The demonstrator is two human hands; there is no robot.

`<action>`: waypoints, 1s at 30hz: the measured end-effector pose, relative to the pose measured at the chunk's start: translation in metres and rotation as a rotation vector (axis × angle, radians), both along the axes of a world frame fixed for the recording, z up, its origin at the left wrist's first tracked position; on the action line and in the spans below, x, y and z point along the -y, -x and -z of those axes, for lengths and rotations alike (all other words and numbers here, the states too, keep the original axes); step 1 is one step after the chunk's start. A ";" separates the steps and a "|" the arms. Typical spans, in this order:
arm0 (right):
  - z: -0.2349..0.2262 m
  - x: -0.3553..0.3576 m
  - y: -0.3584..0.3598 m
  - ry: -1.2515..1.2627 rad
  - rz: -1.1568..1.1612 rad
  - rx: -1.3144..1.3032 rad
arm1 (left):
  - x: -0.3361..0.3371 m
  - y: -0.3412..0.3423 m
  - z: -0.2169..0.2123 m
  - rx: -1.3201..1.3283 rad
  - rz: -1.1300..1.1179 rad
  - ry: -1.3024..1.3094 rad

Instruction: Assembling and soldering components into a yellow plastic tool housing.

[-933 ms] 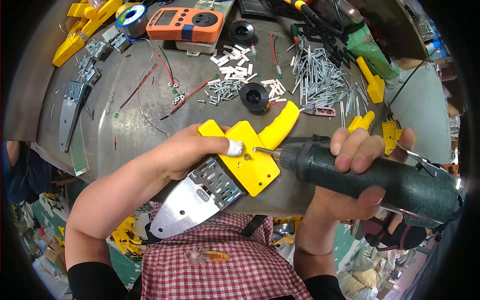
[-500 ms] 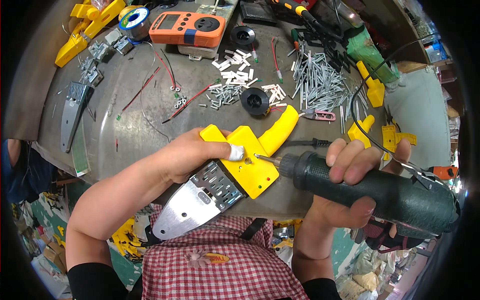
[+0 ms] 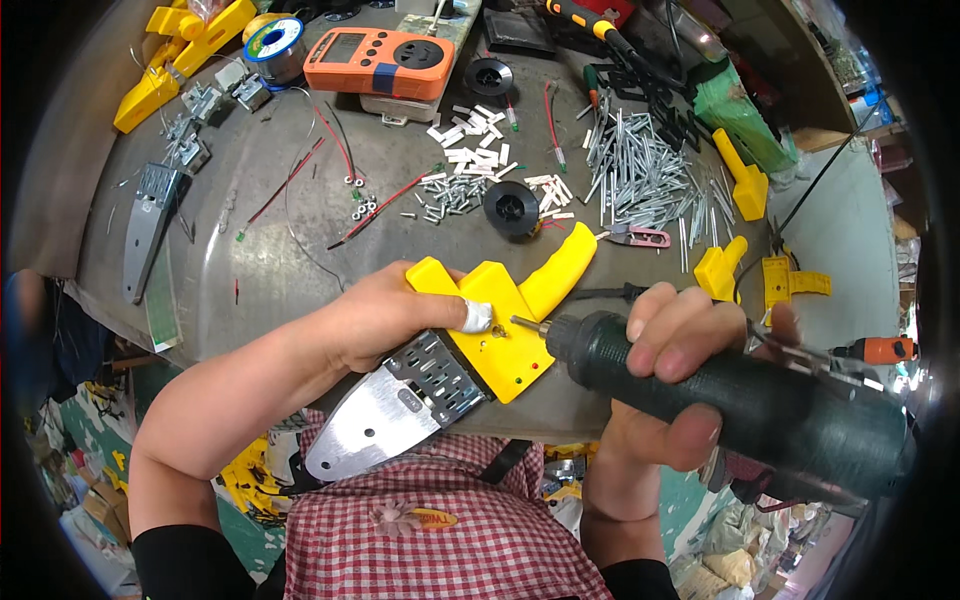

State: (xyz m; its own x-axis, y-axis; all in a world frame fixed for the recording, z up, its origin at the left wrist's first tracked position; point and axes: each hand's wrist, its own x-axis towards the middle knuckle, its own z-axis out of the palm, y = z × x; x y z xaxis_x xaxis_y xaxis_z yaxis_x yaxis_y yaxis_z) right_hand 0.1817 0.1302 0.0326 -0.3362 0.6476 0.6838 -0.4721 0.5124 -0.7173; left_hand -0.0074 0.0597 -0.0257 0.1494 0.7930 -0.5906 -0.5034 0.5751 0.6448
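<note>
My left hand [image 3: 385,305] is closed round a yellow plastic housing [image 3: 510,365] with a curved handle and a pointed steel plate [image 3: 372,432] attached. White tape wraps the thumb, which presses on the housing's face near its holes. A red and a green dot show at the housing's lower corner. In my right hand [image 3: 690,340] is a dark green power screwdriver [image 3: 800,415], held sideways with its bit pointing left. The bit's tip is at the housing's face, beside the taped thumb; whether it sits in a screw is too small to tell.
Long screws [image 3: 645,165], short screws [image 3: 455,195] and white sleeves [image 3: 478,140] lie in piles beyond my hands. An orange multimeter [image 3: 380,62], solder spool [image 3: 273,48], black spool [image 3: 511,209] and pink-handled snips [image 3: 640,237] are around them. More yellow handles [image 3: 741,175] lie at right.
The screwdriver has shifted left, and less of its bit shows. The housing has dropped slightly in the picture. The black cable that crossed near my right hand now hangs farther right.
</note>
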 end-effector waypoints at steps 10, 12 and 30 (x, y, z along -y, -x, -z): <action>-0.005 -0.007 0.001 0.028 -0.234 0.028 | -0.003 0.002 0.000 -0.112 0.092 0.037; -0.007 -0.013 -0.001 0.033 -0.271 0.032 | -0.004 0.002 -0.004 -0.169 0.159 0.036; 0.033 -0.079 0.020 0.318 0.278 -0.074 | -0.006 -0.001 -0.010 -0.154 0.103 0.016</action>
